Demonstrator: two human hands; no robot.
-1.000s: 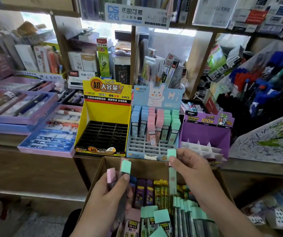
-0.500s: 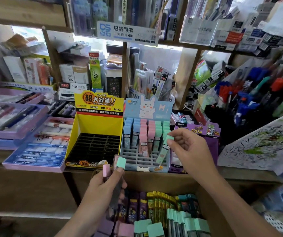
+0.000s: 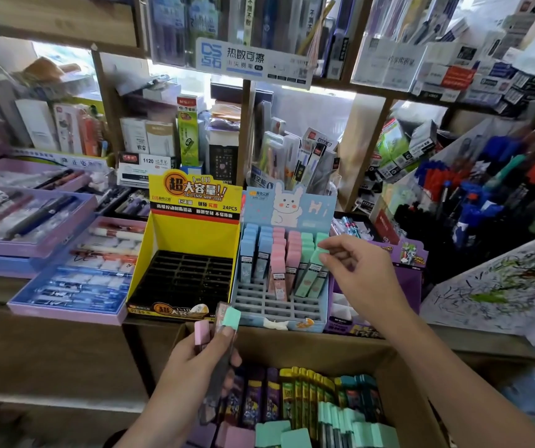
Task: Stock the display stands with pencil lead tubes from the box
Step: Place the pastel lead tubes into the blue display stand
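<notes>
Wooden counter [image 3: 49, 344] carries yellow stand [image 3: 195, 234], blue stand [image 3: 279, 305]; stocked shelves [image 3: 246, 124] behind.

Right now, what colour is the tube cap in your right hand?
Mint green: the cap, pinched by the right hand, shows best in the head view.

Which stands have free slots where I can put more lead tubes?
The yellow stand's black grid is wholly free. In the blue rabbit stand, the front grey rows, between the standing tubes and its front edge, are free; its back rows are crowded. The right hand hides most of the purple stand.
</notes>
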